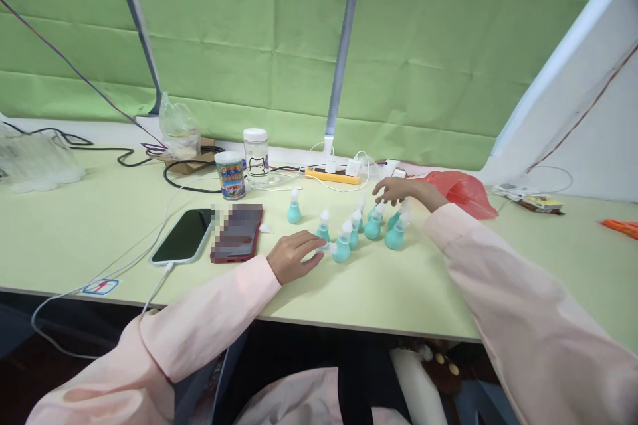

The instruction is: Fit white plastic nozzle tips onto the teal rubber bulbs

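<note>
Several teal bulb-shaped bottles with clear and white tops stand on the pale green table [279, 305]. My left hand [298, 255] is at the front left of the group, its thumb and fingers closed on a small clear piece [327, 248] beside the front teal bottle [341, 251]. Over the back of the group, my right hand [392, 190] hangs with its fingers spread and curved down, nothing visible in them. Below it are a teal bottle [372, 229] and another at the right [394, 239]. One teal bottle [294, 212] stands apart at the back left.
Left of the bottles lie two phones [182, 236] [238, 234], one with a cable. Behind them stand a printed cup [231, 176] and a clear jar [256, 159]. A yellow power strip [332, 176] and a red plastic bag [463, 192] lie at the back.
</note>
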